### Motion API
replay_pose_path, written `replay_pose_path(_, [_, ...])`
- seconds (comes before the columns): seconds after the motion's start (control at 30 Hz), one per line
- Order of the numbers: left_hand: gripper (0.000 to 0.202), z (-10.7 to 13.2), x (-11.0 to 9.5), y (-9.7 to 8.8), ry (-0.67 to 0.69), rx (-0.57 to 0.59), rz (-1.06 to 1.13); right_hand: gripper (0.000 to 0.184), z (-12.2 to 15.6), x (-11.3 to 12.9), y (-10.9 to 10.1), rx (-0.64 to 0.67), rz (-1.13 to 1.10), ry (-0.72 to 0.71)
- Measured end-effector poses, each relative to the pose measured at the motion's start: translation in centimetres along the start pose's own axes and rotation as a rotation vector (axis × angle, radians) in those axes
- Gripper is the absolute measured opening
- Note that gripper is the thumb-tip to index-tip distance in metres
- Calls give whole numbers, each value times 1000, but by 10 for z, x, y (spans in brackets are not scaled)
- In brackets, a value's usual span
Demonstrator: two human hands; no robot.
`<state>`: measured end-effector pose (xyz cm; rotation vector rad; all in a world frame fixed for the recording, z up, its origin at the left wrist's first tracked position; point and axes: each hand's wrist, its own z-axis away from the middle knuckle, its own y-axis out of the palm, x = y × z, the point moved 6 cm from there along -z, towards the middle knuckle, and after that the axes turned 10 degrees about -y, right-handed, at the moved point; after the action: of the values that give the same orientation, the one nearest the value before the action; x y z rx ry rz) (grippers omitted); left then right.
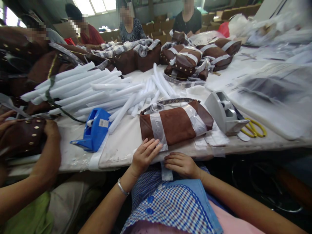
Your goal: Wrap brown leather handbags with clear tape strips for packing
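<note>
At the centre of the frame: one brown bag (172, 125), lying flat on the white table (119, 151) near its front edge, two translucent bands (157, 123) across it, presumably to keep the surface covered. Strap (177, 100) along the bag's far side, seemingly laid away from the hands.

Lower centre: left hand (145, 155), fingers straight and close together on the near end of one band, apparently to press it flat; thumb hidden, so a pinch cannot be told. Beside it, right hand (182, 164), fingers together and slightly bent at a pale strip (167, 175) hanging below the table edge; whether gripped, cannot tell.

Right of centre: grey tape dispenser (218, 113), just beside the bag, likely for easy reach; yellow-handled scissors (253, 128) next to it.

Left of centre: blue tape dispenser (96, 130); white rolls (83, 84) heaped behind, probably as shared stock.
</note>
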<state>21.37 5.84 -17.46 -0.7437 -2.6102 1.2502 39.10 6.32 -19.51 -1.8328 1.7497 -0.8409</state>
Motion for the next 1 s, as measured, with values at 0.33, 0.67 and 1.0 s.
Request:
replay_pose_path(0.33, [39, -1, 0, -1, 8, -28, -47, 24, -1, 6, -3, -11, -21, -29])
replay_pose_path(0.67, [43, -1, 1, 0, -20, -2, -27, 26, 3, 10, -4, 8, -21, -60])
replay_pose_path(1.0, [36, -2, -2, -3, -6, 19, -78, 22, -23, 7, -26, 16, -12, -54])
